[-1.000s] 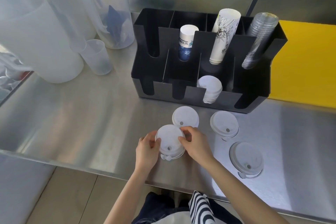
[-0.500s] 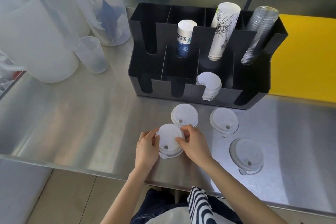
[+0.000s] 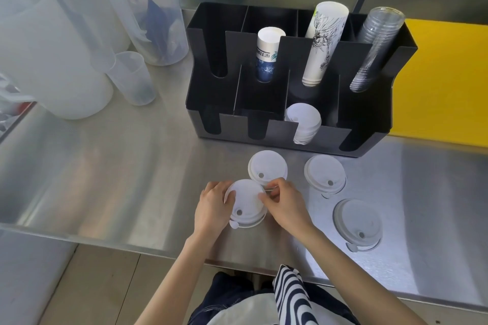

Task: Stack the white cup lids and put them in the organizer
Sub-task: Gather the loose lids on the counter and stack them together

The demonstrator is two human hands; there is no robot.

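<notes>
A small stack of white cup lids (image 3: 245, 204) sits near the front edge of the steel counter. My left hand (image 3: 213, 208) grips its left rim and my right hand (image 3: 285, 206) pinches its right rim. Three more white lids lie flat: one (image 3: 267, 165) just behind the stack, one (image 3: 324, 173) to the right, one (image 3: 357, 222) nearer at the right. The black organizer (image 3: 369, 124) stands behind them, with a stack of white lids (image 3: 303, 120) leaning in a front slot.
The organizer also holds a blue-and-white paper cup stack (image 3: 268, 53), a printed white cup stack (image 3: 323, 39) and clear plastic cups (image 3: 375, 47). Translucent jugs (image 3: 52, 66) and a small beaker (image 3: 132, 78) stand at the left. A yellow surface (image 3: 443, 82) lies at the right.
Both hands have stayed on the lid stack. My right fingers have shifted slightly along its right rim. The view has tipped a little.
</notes>
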